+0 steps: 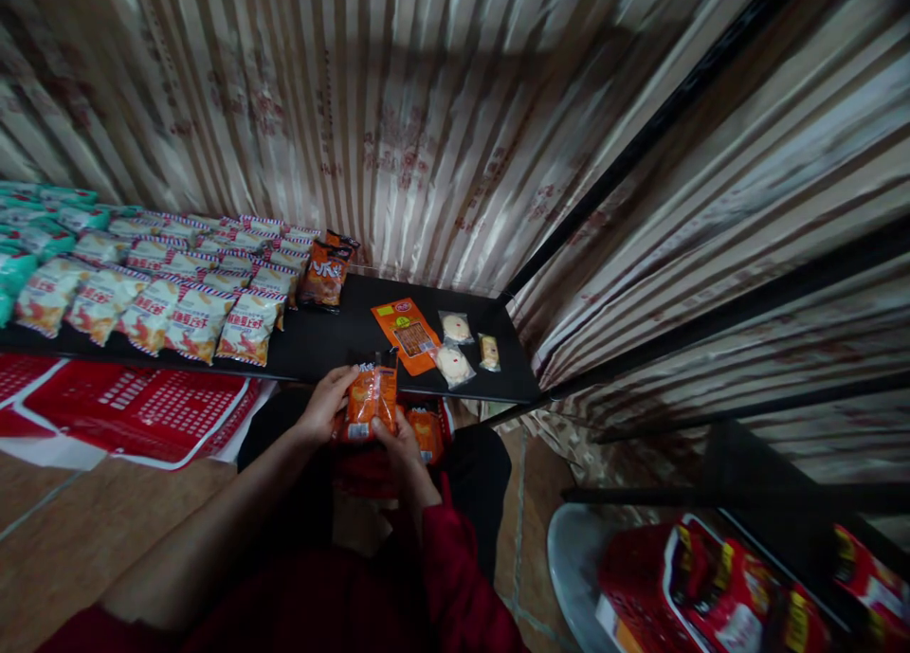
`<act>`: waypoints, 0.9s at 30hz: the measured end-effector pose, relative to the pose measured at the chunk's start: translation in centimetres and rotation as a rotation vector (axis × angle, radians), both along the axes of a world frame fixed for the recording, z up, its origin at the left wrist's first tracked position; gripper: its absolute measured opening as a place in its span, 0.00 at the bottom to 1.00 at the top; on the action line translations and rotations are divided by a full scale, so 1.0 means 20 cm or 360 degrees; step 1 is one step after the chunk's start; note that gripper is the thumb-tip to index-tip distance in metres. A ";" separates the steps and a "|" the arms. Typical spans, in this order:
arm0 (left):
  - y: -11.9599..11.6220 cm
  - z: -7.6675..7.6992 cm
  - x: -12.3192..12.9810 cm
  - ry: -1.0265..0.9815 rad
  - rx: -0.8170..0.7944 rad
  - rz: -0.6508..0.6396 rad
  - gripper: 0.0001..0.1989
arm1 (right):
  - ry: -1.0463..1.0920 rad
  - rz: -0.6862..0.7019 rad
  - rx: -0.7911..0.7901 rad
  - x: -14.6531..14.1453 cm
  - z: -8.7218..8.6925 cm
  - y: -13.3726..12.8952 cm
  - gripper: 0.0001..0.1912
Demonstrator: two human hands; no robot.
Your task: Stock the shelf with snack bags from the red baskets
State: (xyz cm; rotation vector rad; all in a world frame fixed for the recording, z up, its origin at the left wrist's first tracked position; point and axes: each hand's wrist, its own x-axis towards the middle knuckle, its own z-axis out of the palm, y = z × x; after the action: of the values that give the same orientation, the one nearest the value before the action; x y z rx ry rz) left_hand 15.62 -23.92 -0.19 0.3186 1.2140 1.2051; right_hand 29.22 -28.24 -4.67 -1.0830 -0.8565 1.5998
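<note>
Between my two hands, over my lap, is an orange snack bag (373, 393) with a clear seam and a barcode. My left hand (325, 405) grips its left edge, and my right hand (399, 441) pinches the lower right corner. Below it, partly hidden, more orange bags (427, 433) lie in a red basket (446, 416) between my knees. On the black shelf (319, 340) ahead, similar dark-orange bags (325, 272) stand at the end of the rows of white snack bags (248, 326).
A flat orange pouch (407, 333), two round wrapped crackers (455, 328) and a small wrapped snack (489, 352) lie on the shelf's right end. Teal bags (46, 236) fill the far left. Red baskets (135, 402) sit below and at lower right. Black metal bars cross the right side before a curtain (427, 141).
</note>
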 end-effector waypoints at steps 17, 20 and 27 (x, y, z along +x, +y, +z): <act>-0.12 -0.18 0.06 0.1219 0.0741 -0.0132 0.14 | -0.0417 -0.0229 0.0102 -0.04 0.05 0.12 0.20; -0.12 -0.18 0.07 0.1174 0.0615 -0.0204 0.16 | -0.0529 -0.0231 0.0163 -0.05 0.06 0.13 0.20; -0.12 -0.20 0.08 0.0980 0.0412 -0.0269 0.20 | -0.0871 -0.0149 0.0242 -0.05 0.07 0.11 0.23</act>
State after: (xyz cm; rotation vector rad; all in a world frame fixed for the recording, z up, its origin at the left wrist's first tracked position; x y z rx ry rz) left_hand 17.29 -26.30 -4.20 1.0221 1.5123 1.1517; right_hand 28.21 -25.95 -3.18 -1.4535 -1.2414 1.1486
